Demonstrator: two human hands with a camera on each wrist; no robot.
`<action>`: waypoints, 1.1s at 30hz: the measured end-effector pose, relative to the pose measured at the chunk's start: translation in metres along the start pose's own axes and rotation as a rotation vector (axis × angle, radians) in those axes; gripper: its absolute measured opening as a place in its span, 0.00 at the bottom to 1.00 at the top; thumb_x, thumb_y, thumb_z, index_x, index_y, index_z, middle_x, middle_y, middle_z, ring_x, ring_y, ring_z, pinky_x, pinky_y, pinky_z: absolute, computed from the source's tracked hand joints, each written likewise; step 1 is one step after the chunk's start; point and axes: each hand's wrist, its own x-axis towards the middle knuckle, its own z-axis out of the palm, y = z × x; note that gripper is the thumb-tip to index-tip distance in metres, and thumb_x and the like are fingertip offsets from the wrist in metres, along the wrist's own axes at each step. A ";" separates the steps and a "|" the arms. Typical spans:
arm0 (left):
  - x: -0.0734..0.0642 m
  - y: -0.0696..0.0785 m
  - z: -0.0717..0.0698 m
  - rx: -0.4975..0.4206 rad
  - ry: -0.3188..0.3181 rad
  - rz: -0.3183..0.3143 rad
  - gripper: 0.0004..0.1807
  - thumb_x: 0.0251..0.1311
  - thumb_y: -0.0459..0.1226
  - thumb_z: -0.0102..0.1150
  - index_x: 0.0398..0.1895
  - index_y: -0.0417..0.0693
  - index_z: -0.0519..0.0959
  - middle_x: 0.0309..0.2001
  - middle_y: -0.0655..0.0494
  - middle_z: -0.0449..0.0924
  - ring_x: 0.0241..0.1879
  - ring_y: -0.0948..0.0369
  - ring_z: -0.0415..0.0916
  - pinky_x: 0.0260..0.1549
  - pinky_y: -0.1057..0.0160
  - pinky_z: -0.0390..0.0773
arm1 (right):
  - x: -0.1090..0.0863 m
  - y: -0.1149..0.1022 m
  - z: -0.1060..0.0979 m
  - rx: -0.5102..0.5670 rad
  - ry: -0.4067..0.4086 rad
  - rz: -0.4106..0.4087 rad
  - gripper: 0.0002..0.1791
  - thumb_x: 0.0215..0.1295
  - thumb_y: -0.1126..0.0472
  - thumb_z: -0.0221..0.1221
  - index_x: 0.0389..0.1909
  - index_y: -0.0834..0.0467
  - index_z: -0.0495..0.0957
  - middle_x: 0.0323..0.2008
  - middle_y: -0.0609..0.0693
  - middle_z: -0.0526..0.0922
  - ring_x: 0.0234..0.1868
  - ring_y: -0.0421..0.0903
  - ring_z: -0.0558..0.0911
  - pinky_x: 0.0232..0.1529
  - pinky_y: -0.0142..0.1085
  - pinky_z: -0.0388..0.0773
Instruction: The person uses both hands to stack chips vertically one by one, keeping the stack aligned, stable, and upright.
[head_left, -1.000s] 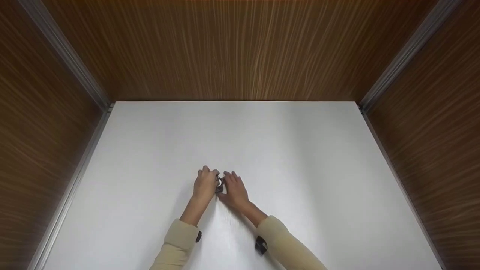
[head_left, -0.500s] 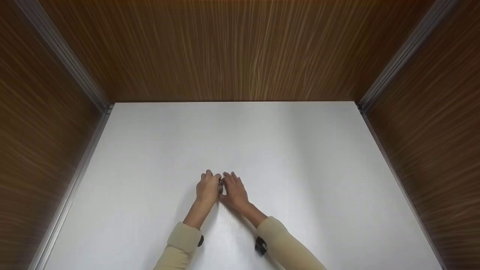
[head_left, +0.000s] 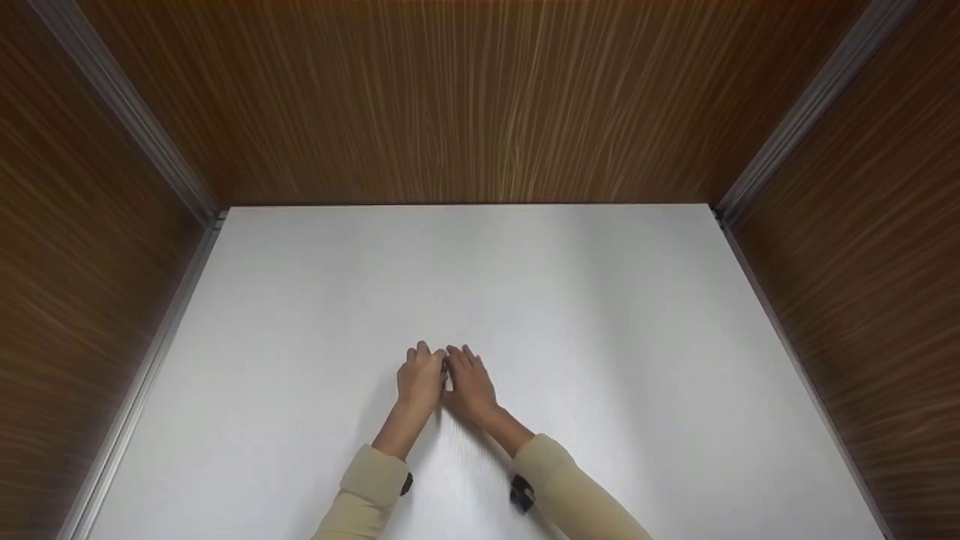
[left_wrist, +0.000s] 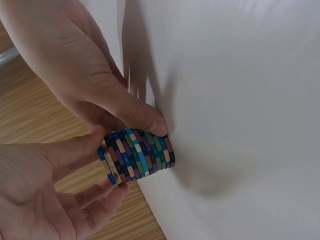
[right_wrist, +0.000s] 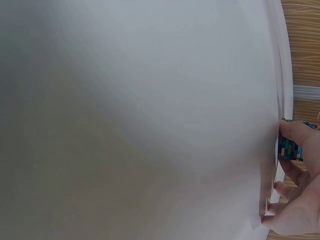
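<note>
A short stack of poker chips [left_wrist: 142, 154] with multicoloured edges stands at the table surface in the left wrist view. From above, my left hand [head_left: 420, 379] pinches the top end of the stack, thumb on one side and fingers on the other. Low beside the table, my right hand [head_left: 471, 386] grips the lower part, its thumb [left_wrist: 155, 125] against the chips' side. In the right wrist view the stack [right_wrist: 289, 145] shows between the right thumb and fingers. From the head view only a dark sliver of it appears between the two hands.
A white table [head_left: 600, 300] lies under both hands. Brown wood-grain panels [head_left: 480, 97] rise at the back and at both sides, with metal rails [head_left: 142, 127] at the corners. Small black devices [head_left: 523, 493] sit at both sleeve cuffs.
My left hand has shifted a little to the right, closer to the right hand. The round dark chip face seen earlier is now mostly covered. My right hand has hardly moved.
</note>
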 end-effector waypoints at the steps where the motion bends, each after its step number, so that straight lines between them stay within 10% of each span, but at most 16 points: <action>1: 0.000 0.001 0.000 0.005 0.000 -0.002 0.13 0.48 0.34 0.67 0.39 0.40 0.81 0.31 0.46 0.72 0.32 0.53 0.73 0.25 0.61 0.79 | 0.000 0.000 0.000 0.002 -0.001 0.000 0.31 0.51 0.58 0.64 0.56 0.63 0.68 0.59 0.57 0.68 0.63 0.59 0.61 0.62 0.52 0.57; 33: -0.002 0.006 0.009 -0.026 0.049 -0.038 0.12 0.47 0.30 0.66 0.37 0.36 0.79 0.30 0.45 0.74 0.32 0.51 0.74 0.27 0.62 0.80 | -0.002 0.005 0.002 0.075 0.071 -0.058 0.23 0.53 0.61 0.60 0.50 0.66 0.70 0.58 0.60 0.69 0.63 0.61 0.61 0.63 0.53 0.54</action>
